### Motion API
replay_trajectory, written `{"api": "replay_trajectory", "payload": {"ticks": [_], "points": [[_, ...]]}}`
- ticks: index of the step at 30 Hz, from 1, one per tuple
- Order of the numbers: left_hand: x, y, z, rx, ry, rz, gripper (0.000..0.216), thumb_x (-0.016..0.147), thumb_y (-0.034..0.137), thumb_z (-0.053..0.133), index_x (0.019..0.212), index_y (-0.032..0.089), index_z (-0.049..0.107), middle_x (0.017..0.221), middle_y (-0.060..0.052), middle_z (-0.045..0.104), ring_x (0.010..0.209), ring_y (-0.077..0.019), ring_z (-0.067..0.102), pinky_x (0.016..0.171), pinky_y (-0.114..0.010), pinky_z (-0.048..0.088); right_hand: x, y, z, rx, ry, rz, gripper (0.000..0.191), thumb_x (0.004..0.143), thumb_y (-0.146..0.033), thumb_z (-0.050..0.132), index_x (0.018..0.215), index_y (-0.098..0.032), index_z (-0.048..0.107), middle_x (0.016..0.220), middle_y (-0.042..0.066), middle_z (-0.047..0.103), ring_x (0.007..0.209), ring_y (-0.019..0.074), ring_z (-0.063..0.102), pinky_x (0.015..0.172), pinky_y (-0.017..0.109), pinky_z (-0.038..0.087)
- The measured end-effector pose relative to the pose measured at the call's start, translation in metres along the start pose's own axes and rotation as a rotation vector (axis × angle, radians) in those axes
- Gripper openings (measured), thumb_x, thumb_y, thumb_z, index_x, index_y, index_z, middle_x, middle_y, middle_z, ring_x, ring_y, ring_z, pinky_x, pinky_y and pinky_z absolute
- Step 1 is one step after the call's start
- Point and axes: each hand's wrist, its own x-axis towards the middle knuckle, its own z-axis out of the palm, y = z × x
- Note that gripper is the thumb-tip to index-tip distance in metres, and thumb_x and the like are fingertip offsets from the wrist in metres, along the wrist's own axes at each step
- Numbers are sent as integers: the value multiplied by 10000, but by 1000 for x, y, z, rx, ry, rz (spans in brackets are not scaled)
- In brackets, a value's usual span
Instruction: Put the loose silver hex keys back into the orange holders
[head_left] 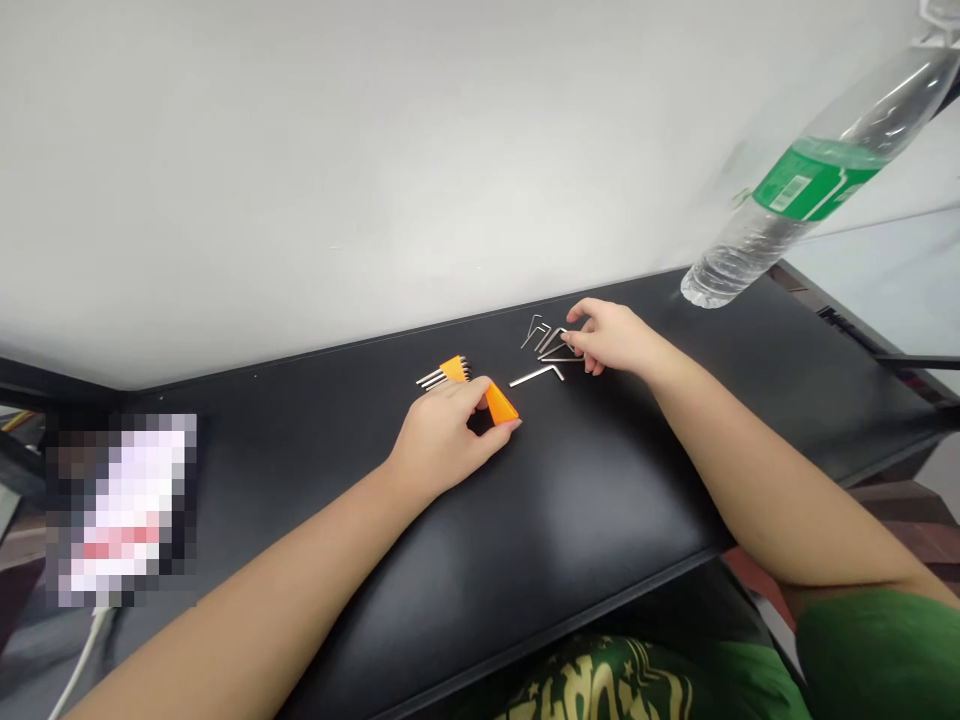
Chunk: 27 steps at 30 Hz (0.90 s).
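Observation:
My left hand (446,430) is closed around an orange plastic hex key holder (501,405), its thumb and index finger gripping the edge. Just beyond the knuckles, an orange holder piece (454,369) with several metal hex keys through it rests on the black table; whether it joins the part in my fingers is hidden. My right hand (611,338) hovers low over a loose pile of L-shaped hex keys (551,340). Its thumb and index finger are apart, with the fingertips touching or nearly touching the keys. One larger hex key (534,376) lies between my two hands.
A water bottle (795,195) with a green label stands at the back right against the white wall (375,150). At the left lies a blurred-out device (127,510) with a white cable (82,655). The black table's front edge (562,640) runs before my body.

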Motion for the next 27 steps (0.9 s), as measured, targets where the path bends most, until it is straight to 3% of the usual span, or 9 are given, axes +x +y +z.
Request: {"api": "replay_trajectory", "payload": {"ticks": [5,7,9,13,17,20,23,27], "points": [[0,-1,0,3,8,1,244,862,442,708,851,234,583,793,17,678,744,-162,628,693,-299,491,-4,-6,11,-8,-115,-4,211,812,-114,711,977,-205,615,564,-21,664,388,159,618,389,249,493],[0,-1,0,2,3,-2,244,864,443,710,851,235,582,795,19,677,752,-163,630,697,-297,489,-5,-7,14,23,-161,7,233,806,-100,660,1005,-206,603,660,1,689,458,170,654,437,271,525],[0,-1,0,1,-4,-5,246,867,446,708,846,237,579,799,21,676,763,-164,632,708,-296,489,-5,-8,13,21,-118,-11,270,789,-97,634,1033,-208,594,817,31,714,509,158,664,476,280,531],[0,0,-1,2,-3,-6,243,869,450,706,854,240,584,804,17,678,772,-170,637,710,-298,489,-7,-9,5,-291,23,-223,202,784,-132,627,972,-204,628,925,34,700,619,138,627,593,279,483],[0,1,-1,6,7,-4,226,870,438,704,889,239,598,808,16,683,762,-169,640,704,-301,490,-19,-18,5,-629,-219,-441,84,826,-240,674,900,-201,676,930,53,678,796,190,605,712,304,443],[-1,-1,0,29,18,2,234,888,444,681,986,241,618,833,8,692,780,-180,651,719,-308,498,-31,-28,15,-775,-293,-421,48,834,-210,656,880,-203,649,947,69,686,810,208,597,679,304,406],[0,-2,1,75,36,-1,305,891,435,664,1121,238,625,866,-4,702,812,-197,670,732,-312,508,-39,-34,27,-880,-264,-366,81,845,-133,591,875,-202,621,954,89,704,838,229,621,673,307,392],[0,-3,1,101,52,-30,378,854,378,673,1198,226,628,885,-7,706,814,-195,684,734,-306,521,-44,-34,36,-992,-172,-327,195,864,-81,527,1012,-174,612,1005,133,703,821,251,649,672,320,393]]}}
